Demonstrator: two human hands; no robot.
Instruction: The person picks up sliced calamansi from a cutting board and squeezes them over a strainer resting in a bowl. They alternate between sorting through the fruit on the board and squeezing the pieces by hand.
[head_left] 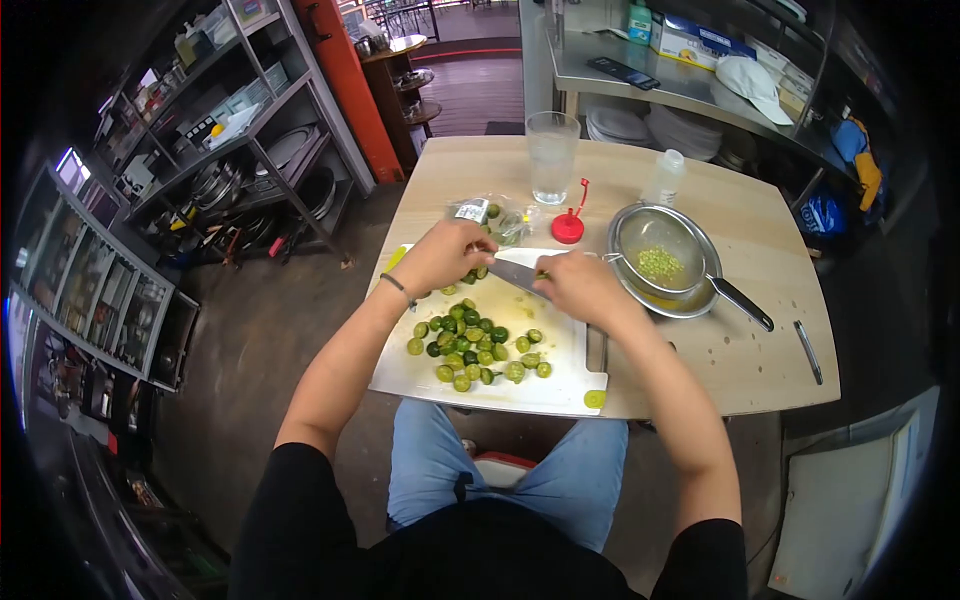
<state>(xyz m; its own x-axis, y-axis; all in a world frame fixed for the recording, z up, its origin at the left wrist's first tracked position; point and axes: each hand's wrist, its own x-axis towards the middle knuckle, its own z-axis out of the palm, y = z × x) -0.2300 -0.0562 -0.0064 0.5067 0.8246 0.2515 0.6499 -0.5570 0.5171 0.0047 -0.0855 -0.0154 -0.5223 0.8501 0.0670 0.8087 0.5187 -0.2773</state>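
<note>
Here the right hand (578,285) grips a knife (515,273), the left hand (445,255) pinches a lime (478,272); the strainer (640,232) holds seeds (658,263).

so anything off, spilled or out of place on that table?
One small green fruit lies off the cutting board, at the table's near edge, apart from the pile. Pale specks dot the bare wood right of the strainer. Otherwise nothing stands out.

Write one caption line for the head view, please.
Right hand slices with a knife beside left hand, small green citrus on cutting board.
</note>
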